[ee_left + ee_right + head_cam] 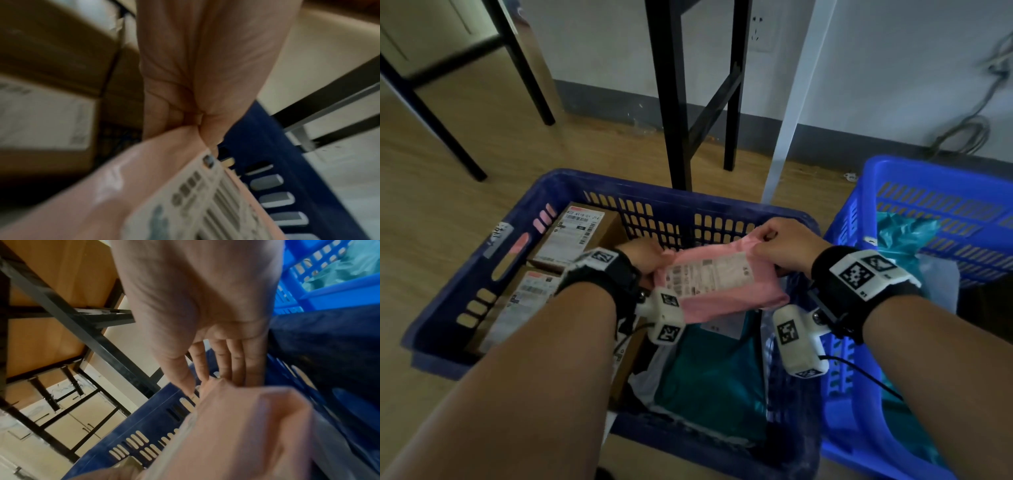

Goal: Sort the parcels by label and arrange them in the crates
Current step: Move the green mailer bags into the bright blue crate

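Wood flooring (493, 144) carries two blue crates side by side; above the dark crate (482, 246), near its far wall, a pink parcel (722, 284) hangs label up, its left end pinched in the curled left hand (645, 255) and its far right corner pinched between thumb and fingers of the right hand (786, 248). Two boxes (571, 236) lie along that crate's left wall and a teal bag (709, 370) on its bottom; the bright crate (928, 192) at right holds another teal bag; black table legs (674, 102) stand beyond.

place: parcel-sorting room | cues: blue crates (640, 192) of labelled parcels (571, 236), wood floor (448, 144)
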Available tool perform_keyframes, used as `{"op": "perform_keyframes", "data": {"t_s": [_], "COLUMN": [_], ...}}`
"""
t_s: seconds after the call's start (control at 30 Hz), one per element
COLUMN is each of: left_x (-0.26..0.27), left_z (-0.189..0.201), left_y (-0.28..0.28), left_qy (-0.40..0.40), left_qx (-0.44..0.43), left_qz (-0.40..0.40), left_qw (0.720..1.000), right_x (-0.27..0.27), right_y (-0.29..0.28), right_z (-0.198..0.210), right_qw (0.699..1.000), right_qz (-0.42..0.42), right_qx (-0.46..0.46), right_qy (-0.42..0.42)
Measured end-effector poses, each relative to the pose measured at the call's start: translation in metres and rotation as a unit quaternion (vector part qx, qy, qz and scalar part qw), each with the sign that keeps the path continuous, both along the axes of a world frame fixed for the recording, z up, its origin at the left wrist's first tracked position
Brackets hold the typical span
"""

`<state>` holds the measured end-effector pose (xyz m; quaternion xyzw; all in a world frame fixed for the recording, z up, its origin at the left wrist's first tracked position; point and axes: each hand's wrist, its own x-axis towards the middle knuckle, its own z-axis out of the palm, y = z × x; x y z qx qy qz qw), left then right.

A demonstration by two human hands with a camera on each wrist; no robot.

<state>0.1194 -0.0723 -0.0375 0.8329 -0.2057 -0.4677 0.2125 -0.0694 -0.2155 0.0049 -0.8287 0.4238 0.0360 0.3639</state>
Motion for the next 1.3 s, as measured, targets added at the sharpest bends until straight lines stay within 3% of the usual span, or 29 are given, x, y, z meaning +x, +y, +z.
{"op": "perform_keyframes", "data": {"t_s": [0.1, 0.23, 0.3, 0.37, 0.5, 0.57, 0.67, 0.87, 1.03, 1.23, 1.3], "left_x": [-0.006, -0.014, -0.020, -0.026, -0.036, -0.039, -0.033, -0.026, -0.070, -0.087, -0.082], "left_z": [-0.025, -0.040, -0.048, -0.048, -0.044, -0.047, -0.057, -0.074, -0.078, -0.084, -0.084], "left_y": [0.001, -0.003, 0.001, 0.008, 0.008, 0.003, 0.002, 0.003, -0.014, -0.038, -0.042], "left_qy": [0.100, 0.108, 0.116, 0.122, 0.175, 0.160, 0.149, 0.185, 0.218, 0.000, -0.012], "left_qx": [-0.026, -0.030, 0.018, 0.076, 0.035, 0.034, 0.002, 0.009, 0.033, 0.022, -0.004], "left_qz": [0.094, 0.155, 0.098, -0.018, -0.086, -0.090, -0.025, 0.068, 0.025, -0.082, -0.078], "left_qw": [0.990, 0.982, 0.988, 0.989, 0.980, 0.982, 0.988, 0.980, 0.975, 0.996, 0.997], "right_x": [0.002, 0.007, 0.007, 0.007, 0.007, 0.007, 0.006, 0.005, 0.003, 0.000, -0.002], "right_y": [0.001, 0.004, 0.007, 0.010, 0.014, 0.011, 0.006, 0.004, 0.004, 0.001, 0.000], "right_z": [-0.002, -0.001, -0.001, -0.005, -0.013, -0.013, -0.007, 0.000, -0.002, -0.004, -0.004], "right_qw": [0.997, 0.998, 0.995, 0.985, 0.968, 0.975, 0.990, 0.992, 0.992, 0.992, 0.992], "right_qz": [0.045, 0.036, 0.077, 0.126, 0.165, 0.151, 0.102, 0.074, 0.053, 0.031, 0.026], "right_qx": [-0.002, -0.026, -0.018, 0.006, 0.015, 0.019, 0.004, 0.054, 0.088, 0.118, 0.126], "right_qy": [0.055, 0.034, 0.065, 0.117, 0.190, 0.165, 0.098, 0.085, 0.066, 0.034, 0.016]}}
